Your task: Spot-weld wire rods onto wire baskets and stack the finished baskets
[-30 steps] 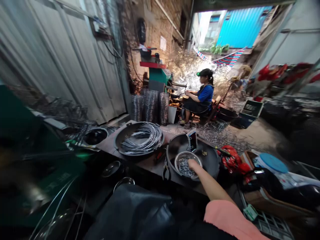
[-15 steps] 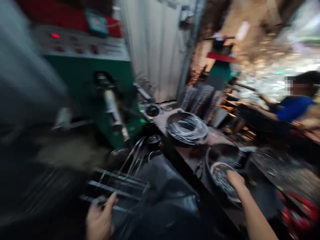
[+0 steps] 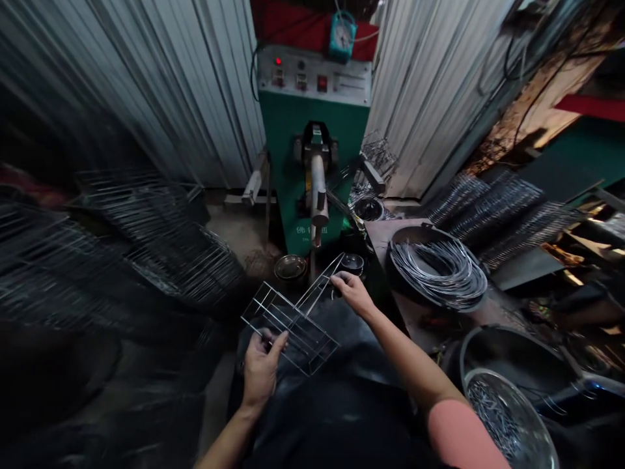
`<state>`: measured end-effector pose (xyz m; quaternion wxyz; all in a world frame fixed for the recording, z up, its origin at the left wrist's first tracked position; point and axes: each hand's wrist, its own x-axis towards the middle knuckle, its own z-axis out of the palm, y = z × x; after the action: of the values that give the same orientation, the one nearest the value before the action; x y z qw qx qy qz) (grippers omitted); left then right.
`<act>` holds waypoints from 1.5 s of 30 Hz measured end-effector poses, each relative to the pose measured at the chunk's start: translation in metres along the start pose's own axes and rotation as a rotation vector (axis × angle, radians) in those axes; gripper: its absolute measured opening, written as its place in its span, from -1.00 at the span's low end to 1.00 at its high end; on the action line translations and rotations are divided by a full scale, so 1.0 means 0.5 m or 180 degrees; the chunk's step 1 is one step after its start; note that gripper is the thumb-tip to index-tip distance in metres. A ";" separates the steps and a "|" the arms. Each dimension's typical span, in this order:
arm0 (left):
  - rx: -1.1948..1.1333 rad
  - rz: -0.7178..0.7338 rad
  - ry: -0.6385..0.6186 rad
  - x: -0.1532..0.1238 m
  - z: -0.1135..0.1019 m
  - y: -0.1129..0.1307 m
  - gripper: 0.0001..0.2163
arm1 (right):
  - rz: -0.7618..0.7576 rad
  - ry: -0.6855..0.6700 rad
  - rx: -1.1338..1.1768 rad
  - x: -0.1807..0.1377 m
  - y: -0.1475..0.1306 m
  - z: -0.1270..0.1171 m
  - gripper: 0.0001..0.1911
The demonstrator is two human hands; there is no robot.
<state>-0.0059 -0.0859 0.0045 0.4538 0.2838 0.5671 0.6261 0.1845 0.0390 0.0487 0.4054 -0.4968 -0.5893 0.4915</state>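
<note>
My left hand (image 3: 263, 365) grips the near side of a wire rack (image 3: 293, 326), thumb on top. The rack is an open grid of thin metal rods, tilted above the dark apron (image 3: 336, 391) on my lap. From it two long wire arms (image 3: 319, 286) stretch forward and right. My right hand (image 3: 349, 290) is closed in a pinch by these arms, with what looks like a short wire piece (image 3: 325, 278) at its fingertips. Ahead stands a green machine (image 3: 278, 150) with a vertical metal electrode rod (image 3: 318, 185) above the rack.
At right, a metal bowl (image 3: 541, 430) of short metal pieces rests by a large dark pan (image 3: 512, 352). Beyond, a round pan (image 3: 405, 280) holds coiled wire (image 3: 454, 273). Stacked wire racks (image 3: 166, 228) stand left. Two small dishes, one a round dish (image 3: 290, 266), sit below the machine.
My right hand has left the bowl of metal pieces and come to the rack's arms. My left hand has raised the rack. The view has swung left to face the machine.
</note>
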 end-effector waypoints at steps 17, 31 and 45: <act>0.0141 -0.0242 -0.0118 0.060 0.032 -0.003 -0.65 | 0.0110 0.0262 0.0516 0.083 0.038 0.025 -0.60; 0.0292 -0.0345 0.0100 0.102 0.059 0.000 -0.63 | 0.0564 0.0198 0.1426 0.146 0.032 0.035 -0.59; 0.0288 -0.0210 0.0131 0.110 0.064 -0.001 -0.65 | 0.0363 0.0329 0.1377 0.155 0.033 0.035 -0.61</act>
<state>-0.0014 -0.0225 0.0014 0.4491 0.2722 0.6131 0.5902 0.1566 0.1127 0.0285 0.5036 -0.4553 -0.4196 0.6025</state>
